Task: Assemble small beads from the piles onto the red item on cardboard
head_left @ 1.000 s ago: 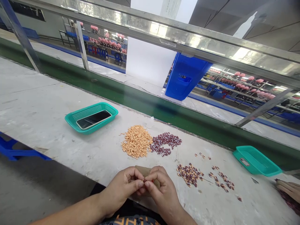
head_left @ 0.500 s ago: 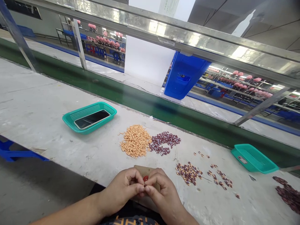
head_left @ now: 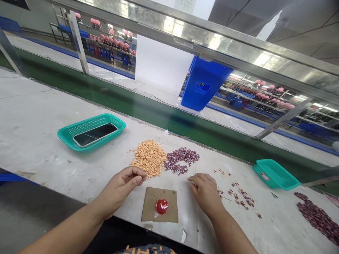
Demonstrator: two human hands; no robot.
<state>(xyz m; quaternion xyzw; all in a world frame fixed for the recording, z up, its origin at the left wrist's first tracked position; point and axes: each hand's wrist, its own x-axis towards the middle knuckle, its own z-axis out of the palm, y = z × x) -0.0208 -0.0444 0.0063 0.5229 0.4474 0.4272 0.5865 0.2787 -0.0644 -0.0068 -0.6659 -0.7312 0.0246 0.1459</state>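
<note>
My left hand (head_left: 123, 188) hovers at the near edge of a pile of small tan pieces (head_left: 149, 157), its thumb and forefinger drawn together; whatever lies between them is too small to make out. My right hand (head_left: 205, 192) is over the table to the right, fingers curled down and thumb tucked beneath. A dark speck shows at its fingers, but I cannot tell what it is. Small dark purple pieces (head_left: 182, 158) lie just beyond it. Between my hands a glossy red round object (head_left: 162, 206) sits on a brown cardboard square (head_left: 172, 197). My right hand partly covers a heap of two-coloured pieces (head_left: 220, 192).
A green basket (head_left: 65, 135) holding a phone (head_left: 95, 134) stands at left. Another green basket (head_left: 278, 174) is at right, near dark red pieces (head_left: 317, 218). Scattered two-coloured pieces (head_left: 242, 197) lie nearer. A metal rail and a blue bin (head_left: 205, 84) are behind.
My hands were together over the cardboard and have parted. The left moved toward the tan pile, the right toward the two-coloured heap. The red object and cardboard are uncovered. The view shifted slightly.
</note>
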